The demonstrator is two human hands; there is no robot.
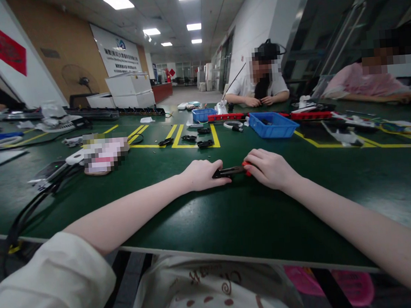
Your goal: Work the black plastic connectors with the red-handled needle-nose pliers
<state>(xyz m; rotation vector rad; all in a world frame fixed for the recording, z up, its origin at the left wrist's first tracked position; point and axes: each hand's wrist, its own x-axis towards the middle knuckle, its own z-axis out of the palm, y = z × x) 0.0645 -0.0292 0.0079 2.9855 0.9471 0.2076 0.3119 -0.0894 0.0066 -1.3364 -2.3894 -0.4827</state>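
In the head view, the person's left hand (pixel 204 174) and right hand (pixel 270 169) are stretched forward over the green table (pixel 210 226), apart from each other, with the work spanning the gap between them. The left hand is curled, its thumb and forefinger pinching a dark piece (pixel 218 173) that is mostly hidden by the grip. The right hand is closed around the red grip of a plier-like tool (pixel 237 169), whose dark metal nose points left and meets the dark piece; whether its jaws bite on it I cannot tell. Tool and piece are held above the near half of the table.

Beyond the hands, several small black parts (pixel 189 138) lie in and beside an area marked by yellow tape (pixel 216 135). Right of the tape stands a blue tray (pixel 274 132), with a smaller blue bin (pixel 203 119) farther back and a red strip (pixel 223 117) running behind the tape. On the left, a pink phone-like object (pixel 102 165), partly pixelated, lies near dark cables (pixel 22 218). Across the table sits a person in white (pixel 280 84); farther right, a person in pink (pixel 355 83) rests an arm on the table
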